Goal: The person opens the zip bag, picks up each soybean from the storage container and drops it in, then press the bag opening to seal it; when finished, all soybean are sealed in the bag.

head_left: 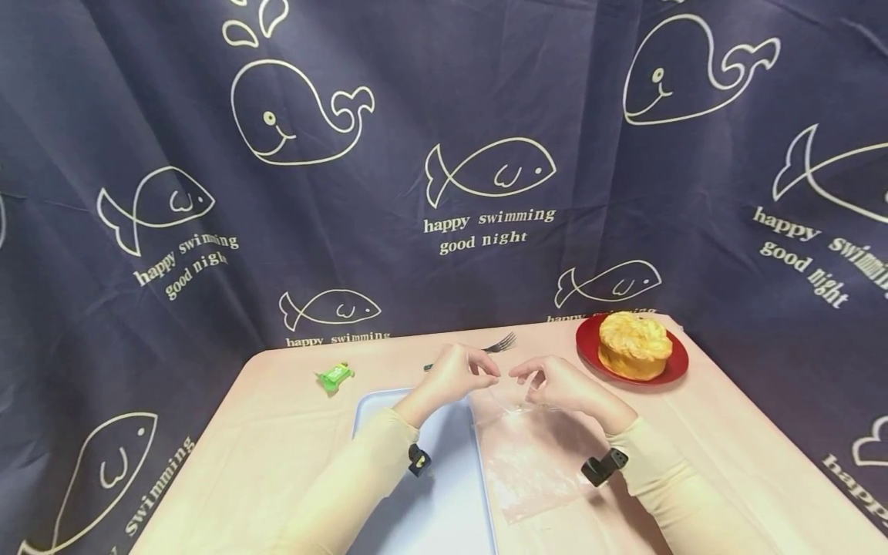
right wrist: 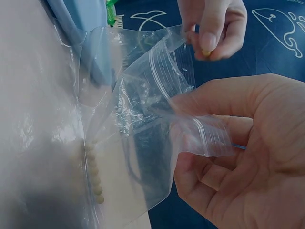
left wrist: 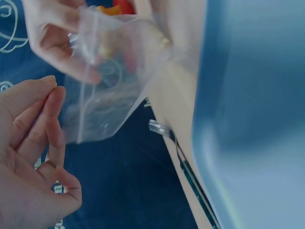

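In the right wrist view, a clear zip bag [right wrist: 138, 105] hangs from my right hand [right wrist: 257, 143], whose thumb and fingers grip its opened mouth. Several small round yellowish beans [right wrist: 94, 176] sit in a row along the bag's bottom. Beside the mouth, my left hand [right wrist: 217, 28] pinches one such bean [right wrist: 206, 52] between thumb and fingertips. From the head view, the left hand [head_left: 454, 378] is over the far end of the blue tray [head_left: 444, 493], and the right hand [head_left: 558, 383] faces it closely. The bag [head_left: 515, 401] is barely visible there.
Clear plastic [head_left: 534, 486] lies on the table right of the tray. A fork [head_left: 501, 344] lies behind the hands. A green wrapped candy [head_left: 336, 376] is at the left. On the right, a red plate [head_left: 590, 351] bears a round bread [head_left: 634, 347]. A printed curtain encloses the table.
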`<state>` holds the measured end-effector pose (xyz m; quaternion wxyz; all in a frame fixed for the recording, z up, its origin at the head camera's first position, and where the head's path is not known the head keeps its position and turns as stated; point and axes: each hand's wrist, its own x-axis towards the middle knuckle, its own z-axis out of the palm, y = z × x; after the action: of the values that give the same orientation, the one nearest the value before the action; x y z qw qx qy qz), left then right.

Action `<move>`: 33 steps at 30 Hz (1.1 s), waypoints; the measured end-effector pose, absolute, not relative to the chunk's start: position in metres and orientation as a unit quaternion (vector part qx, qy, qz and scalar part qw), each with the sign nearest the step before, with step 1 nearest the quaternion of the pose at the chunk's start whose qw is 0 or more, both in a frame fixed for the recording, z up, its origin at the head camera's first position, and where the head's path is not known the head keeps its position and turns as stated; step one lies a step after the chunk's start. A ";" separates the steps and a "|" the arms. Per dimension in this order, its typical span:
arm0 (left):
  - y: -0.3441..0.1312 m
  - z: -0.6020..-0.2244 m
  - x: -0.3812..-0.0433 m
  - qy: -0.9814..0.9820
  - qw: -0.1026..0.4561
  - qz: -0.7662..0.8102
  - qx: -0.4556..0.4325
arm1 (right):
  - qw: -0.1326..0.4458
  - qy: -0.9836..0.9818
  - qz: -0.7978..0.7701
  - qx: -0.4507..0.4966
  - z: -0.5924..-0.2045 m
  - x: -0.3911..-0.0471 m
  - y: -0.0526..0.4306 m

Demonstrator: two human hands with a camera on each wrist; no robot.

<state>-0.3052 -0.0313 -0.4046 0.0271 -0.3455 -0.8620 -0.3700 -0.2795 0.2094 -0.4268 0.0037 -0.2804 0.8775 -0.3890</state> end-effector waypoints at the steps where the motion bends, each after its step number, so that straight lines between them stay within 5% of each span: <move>1: -0.028 -0.406 -0.305 -0.864 0.027 -0.365 -0.347 | 0.000 0.877 -0.388 -0.283 -0.427 -0.279 0.210; 13: -0.026 -0.423 -0.308 -0.875 0.050 -0.323 -0.357 | -0.007 0.879 -0.381 -0.287 -0.428 -0.277 0.211; 23: -0.080 -0.418 -0.312 -0.856 0.058 -0.392 -0.334 | 0.006 0.876 -0.396 -0.276 -0.428 -0.277 0.210; 33: -0.152 -0.439 -0.314 -0.883 -0.016 -0.381 -0.273 | 0.012 0.875 -0.401 -0.272 -0.428 -0.277 0.210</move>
<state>-0.3145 -0.1524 -0.4390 -0.0160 -0.2734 -0.8831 -0.3810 -0.2771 0.2101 -0.4276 0.0122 -0.2718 0.8747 -0.4011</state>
